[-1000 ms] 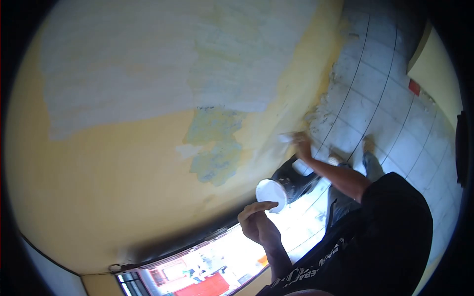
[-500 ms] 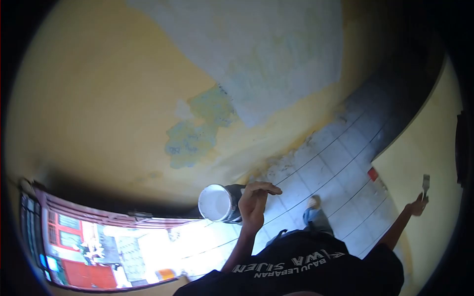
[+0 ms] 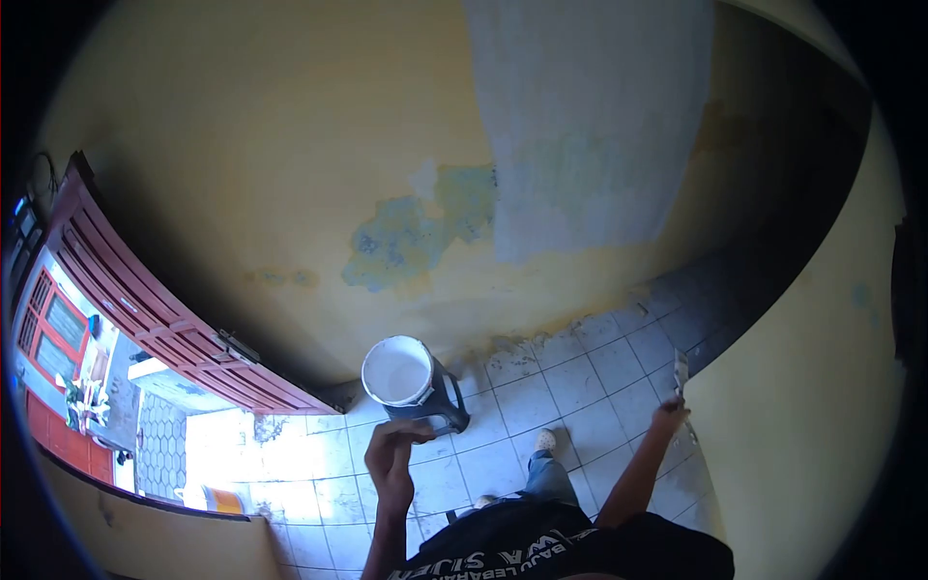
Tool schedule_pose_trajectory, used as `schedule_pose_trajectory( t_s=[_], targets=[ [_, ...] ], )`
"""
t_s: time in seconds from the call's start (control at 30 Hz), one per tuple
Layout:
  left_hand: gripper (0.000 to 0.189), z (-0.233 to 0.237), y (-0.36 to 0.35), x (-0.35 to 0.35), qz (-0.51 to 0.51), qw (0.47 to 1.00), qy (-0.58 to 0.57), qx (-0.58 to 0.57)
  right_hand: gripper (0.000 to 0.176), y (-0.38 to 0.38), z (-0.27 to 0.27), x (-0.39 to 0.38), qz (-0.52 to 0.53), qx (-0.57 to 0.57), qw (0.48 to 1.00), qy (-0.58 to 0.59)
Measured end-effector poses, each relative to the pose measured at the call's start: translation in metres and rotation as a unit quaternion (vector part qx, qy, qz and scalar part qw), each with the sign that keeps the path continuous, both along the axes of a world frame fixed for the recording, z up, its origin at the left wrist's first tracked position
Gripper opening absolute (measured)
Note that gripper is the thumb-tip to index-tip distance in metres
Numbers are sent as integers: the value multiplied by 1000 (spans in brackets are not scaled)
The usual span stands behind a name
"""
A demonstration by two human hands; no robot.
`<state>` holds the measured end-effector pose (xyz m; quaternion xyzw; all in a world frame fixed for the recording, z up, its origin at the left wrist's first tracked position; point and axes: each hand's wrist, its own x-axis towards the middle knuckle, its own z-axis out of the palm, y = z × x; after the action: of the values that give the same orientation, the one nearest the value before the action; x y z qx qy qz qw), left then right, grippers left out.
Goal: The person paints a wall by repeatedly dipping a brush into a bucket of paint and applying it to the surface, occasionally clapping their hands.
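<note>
My left hand [image 3: 394, 452] is raised in front of me, fingers curled around the dark lower part of a paint bucket [image 3: 404, 379]. The bucket tilts toward me and shows a white inside. My right hand [image 3: 667, 416] is stretched out low to the right and grips a scraper [image 3: 680, 371], blade up, near the yellow side wall [image 3: 812, 406]. Ahead stands a yellow wall [image 3: 242, 193] with a large grey-white filled patch [image 3: 590, 126] and a peeled blue-green spot [image 3: 406, 237].
The floor is pale tile [image 3: 570, 382], dirty along the wall's foot. My shoe [image 3: 545, 441] and jeans leg show below. A red-brown door [image 3: 155, 309] stands open at the left onto a bright yard. A low yellow wall [image 3: 145, 532] is at bottom left.
The view has swung down and right, so the door and floor show more. My right hand with the scraper has come in from the far right; my left hand sits lower under the bucket.
</note>
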<state>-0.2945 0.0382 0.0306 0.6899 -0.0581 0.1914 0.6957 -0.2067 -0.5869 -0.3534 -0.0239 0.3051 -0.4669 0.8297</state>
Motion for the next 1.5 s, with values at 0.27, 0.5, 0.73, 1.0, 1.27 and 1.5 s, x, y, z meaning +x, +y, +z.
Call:
schedule_pose_trajectory(
  t_s=[0.27,0.5,0.73,1.0,1.27,1.5],
  targets=[
    [14,6,59,-54,238,970,-41,39,47,101,131,73,86,88,992,30],
    [15,-5,63,-41,284,958,-25,13,48,101,118,103,164,-18,983,-79],
    [16,-16,47,42,264,964,-42,-9,41,98,147,132,133,-35,990,-28],
    [22,-21,-20,142,75,991,32,106,44,172,112,190,298,27,954,24],
    [31,-59,-35,145,-50,933,331,136,42,361,58,249,582,-15,787,204],
    [34,-115,17,173,84,932,349,54,31,544,17,299,635,-605,472,89]
  ],
)
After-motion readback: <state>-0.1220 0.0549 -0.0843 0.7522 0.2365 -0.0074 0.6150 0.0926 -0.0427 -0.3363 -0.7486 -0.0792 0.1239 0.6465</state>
